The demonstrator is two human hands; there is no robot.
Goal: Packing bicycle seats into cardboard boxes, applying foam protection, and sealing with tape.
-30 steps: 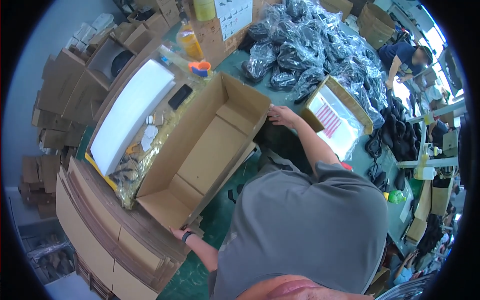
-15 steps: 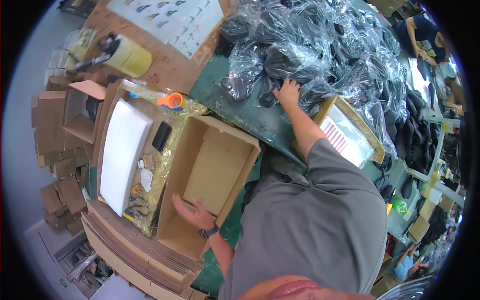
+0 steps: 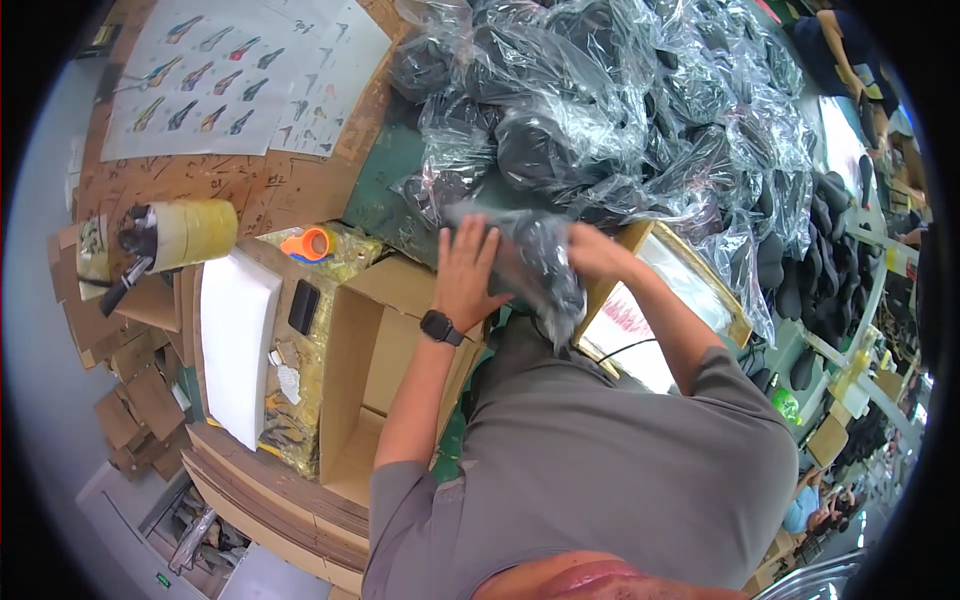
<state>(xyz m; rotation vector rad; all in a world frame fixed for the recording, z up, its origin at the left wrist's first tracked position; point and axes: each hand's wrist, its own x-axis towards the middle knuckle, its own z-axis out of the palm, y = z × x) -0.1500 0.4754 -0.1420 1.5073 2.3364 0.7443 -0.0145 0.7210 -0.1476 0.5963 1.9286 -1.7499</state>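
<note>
A black bicycle saddle in a clear plastic bag (image 3: 540, 258) hangs over the table's near edge, blurred by motion. My right hand (image 3: 597, 252) is closed on its right side. My left hand (image 3: 466, 268), with a dark watch on the wrist, lies against its left side, fingers stretched and spread. Beyond both hands, a big heap of similar bagged saddles (image 3: 545, 145) covers the green table (image 3: 385, 180). Below my left hand stands an open cardboard box (image 3: 347, 385); the part of its inside that shows holds nothing.
A wood-edged tray (image 3: 705, 285) with papers is by my right forearm. To the left are white foam sheets (image 3: 235, 350), an orange tape roll (image 3: 312, 243), a black phone (image 3: 304, 306) and a tape dispenser (image 3: 190, 235). Flattened cartons (image 3: 270, 500) lie stacked at lower left.
My right hand has drawn a bagged saddle off the heap toward me. My left hand has risen from the cardboard box to the saddle's side. The whole view has shifted somewhat.
</note>
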